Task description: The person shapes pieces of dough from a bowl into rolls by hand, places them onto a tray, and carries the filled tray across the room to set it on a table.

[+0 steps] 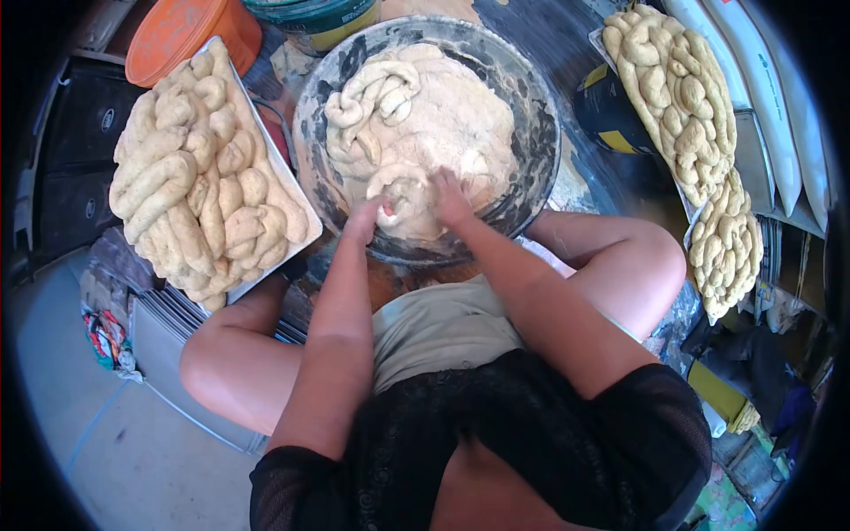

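Note:
A wide dark basin [546, 133] with a floury rim stands in front of me, filled with pale flour [460, 119]. Near its front edge lies a looped roll of dough [409, 181], dusted with flour. My left hand [364, 219] grips the left side of this loop, and a fingertip shows inside it. On the right side, my right hand [452, 200] has its fingers curled in against the dough; their tips are partly hidden. Further back in the basin rests a second heap of dough coils [376, 96].
Coiled dough is piled on a tray [282, 181] at the left, and more dough twists [677, 88] lie on a tray at the right. An orange bucket [177, 40], a green bucket [323, 26] and a dark bucket [605, 111] stand around the basin. White sacks [761, 97] are far right.

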`<control>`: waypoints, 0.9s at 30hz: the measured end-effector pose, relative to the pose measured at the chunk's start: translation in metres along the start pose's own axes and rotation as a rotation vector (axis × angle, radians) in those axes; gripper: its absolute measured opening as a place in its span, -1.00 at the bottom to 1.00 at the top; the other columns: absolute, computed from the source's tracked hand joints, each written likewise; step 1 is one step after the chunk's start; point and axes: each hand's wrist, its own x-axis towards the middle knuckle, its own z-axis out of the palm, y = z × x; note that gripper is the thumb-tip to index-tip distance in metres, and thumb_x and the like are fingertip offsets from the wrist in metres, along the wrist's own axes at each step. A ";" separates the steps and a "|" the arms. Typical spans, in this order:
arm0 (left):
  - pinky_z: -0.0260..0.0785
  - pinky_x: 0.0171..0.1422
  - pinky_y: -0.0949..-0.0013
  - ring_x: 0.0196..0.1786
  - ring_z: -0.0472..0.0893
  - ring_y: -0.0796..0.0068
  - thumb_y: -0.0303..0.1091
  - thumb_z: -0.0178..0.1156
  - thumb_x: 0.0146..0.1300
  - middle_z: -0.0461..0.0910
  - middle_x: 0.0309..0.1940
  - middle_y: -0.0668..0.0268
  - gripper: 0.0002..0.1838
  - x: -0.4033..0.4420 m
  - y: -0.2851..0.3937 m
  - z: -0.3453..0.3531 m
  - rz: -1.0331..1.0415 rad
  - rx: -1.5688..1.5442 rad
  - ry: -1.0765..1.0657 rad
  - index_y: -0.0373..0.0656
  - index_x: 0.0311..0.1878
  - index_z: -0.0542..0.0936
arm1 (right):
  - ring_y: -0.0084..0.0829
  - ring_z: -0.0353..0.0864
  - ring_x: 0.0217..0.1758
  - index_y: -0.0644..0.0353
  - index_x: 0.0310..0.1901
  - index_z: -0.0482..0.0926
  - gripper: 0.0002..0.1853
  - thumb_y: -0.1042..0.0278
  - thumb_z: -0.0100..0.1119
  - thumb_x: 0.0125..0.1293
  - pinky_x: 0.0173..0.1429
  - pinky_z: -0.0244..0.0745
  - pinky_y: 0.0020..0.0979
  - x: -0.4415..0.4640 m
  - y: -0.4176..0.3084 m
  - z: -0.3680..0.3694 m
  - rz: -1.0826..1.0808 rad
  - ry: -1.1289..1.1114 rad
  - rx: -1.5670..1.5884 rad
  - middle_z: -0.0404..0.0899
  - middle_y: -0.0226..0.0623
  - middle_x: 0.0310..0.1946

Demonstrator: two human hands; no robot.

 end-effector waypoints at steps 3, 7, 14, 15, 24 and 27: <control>0.22 -0.03 0.46 -0.24 0.47 0.48 -0.22 0.19 0.16 0.54 -0.49 0.36 -0.75 -0.030 0.032 0.010 -0.145 0.344 -0.150 -0.13 -0.56 0.54 | -0.12 0.09 0.42 0.14 0.16 0.34 -0.39 0.29 0.28 0.02 0.36 0.17 -0.21 -0.010 0.011 0.012 -0.152 -0.291 0.007 0.16 0.01 0.29; 0.25 -0.11 0.48 -0.38 0.47 0.54 -0.23 0.20 0.13 0.52 -0.56 0.40 -0.79 -0.052 0.074 0.018 -0.119 0.505 -0.421 -0.16 -0.49 0.58 | -0.04 0.36 0.21 0.24 0.13 0.37 -0.40 0.26 0.27 0.02 0.19 0.34 -0.21 0.005 0.031 0.007 0.023 -0.170 0.324 0.38 0.04 0.11; 0.24 -0.34 0.49 -0.46 0.45 0.57 -0.09 0.27 0.01 0.48 -0.65 0.37 -0.64 -0.110 0.164 0.083 0.144 0.724 -0.325 -0.25 -0.35 0.65 | -0.14 0.56 -0.04 0.34 0.19 0.39 -0.39 0.11 0.10 0.18 0.09 0.43 -0.25 0.032 0.030 -0.051 0.071 -0.360 0.594 0.58 0.04 -0.08; 0.24 -0.35 0.49 -0.46 0.45 0.57 -0.08 0.27 0.00 0.48 -0.66 0.37 -0.63 -0.109 0.165 0.083 0.153 0.715 -0.306 -0.26 -0.35 0.65 | -0.21 0.56 -0.02 0.37 0.22 0.35 -0.37 0.13 0.09 0.19 0.09 0.43 -0.26 0.036 0.024 -0.074 0.184 -0.399 0.750 0.59 0.01 -0.09; 0.30 -0.32 0.45 -0.51 0.50 0.52 -0.05 0.27 0.04 0.51 -0.67 0.34 -0.49 -0.153 0.221 0.083 0.229 0.720 -0.245 -0.33 -0.09 0.59 | -0.45 0.64 -0.32 0.30 0.09 0.44 -0.56 0.25 0.09 0.22 -0.36 0.54 -0.40 0.053 0.014 -0.205 -0.025 -0.364 0.804 0.63 -0.28 -0.34; 0.36 0.00 0.36 -0.12 0.55 0.28 -0.13 0.38 0.01 0.54 -0.21 0.07 -0.23 -0.128 0.217 0.079 0.428 0.625 0.006 -0.37 0.23 0.35 | -0.35 0.60 -0.12 0.24 0.12 0.43 -0.52 0.27 0.18 0.17 -0.13 0.53 -0.31 0.072 0.032 -0.172 -0.035 -0.049 0.790 0.59 -0.19 -0.16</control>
